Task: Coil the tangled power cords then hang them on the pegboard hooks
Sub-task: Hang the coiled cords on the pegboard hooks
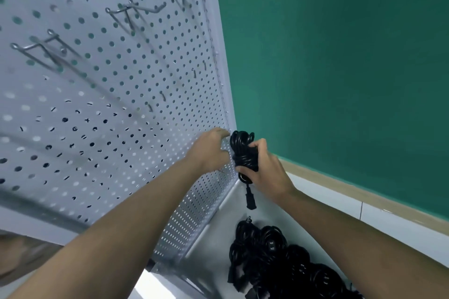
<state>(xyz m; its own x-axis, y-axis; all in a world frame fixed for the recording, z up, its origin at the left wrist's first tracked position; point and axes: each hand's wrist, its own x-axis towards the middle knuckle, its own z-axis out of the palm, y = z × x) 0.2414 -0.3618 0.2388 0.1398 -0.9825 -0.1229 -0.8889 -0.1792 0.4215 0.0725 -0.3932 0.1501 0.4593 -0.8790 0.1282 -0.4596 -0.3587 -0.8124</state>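
My right hand (266, 170) grips a coiled black power cord (243, 149) close to the right edge of the white pegboard (136, 94). The cord's plug (250, 200) dangles below my fist. My left hand (210, 150) is beside the coil with its fingers spread and slightly bent, and its fingertips are at the coil's top left. Whether they touch the cord or the board, I cannot tell. Three long wire hooks (136, 11) stick out of the pegboard higher up, all bare. A heap of black cords (279, 260) lies below.
A green wall (340, 68) with a white and tan base strip (364, 204) runs along the right. The cord heap lies on a white surface (213, 245) at the foot of the pegboard. Small short hooks (162, 96) sit in the board's middle.
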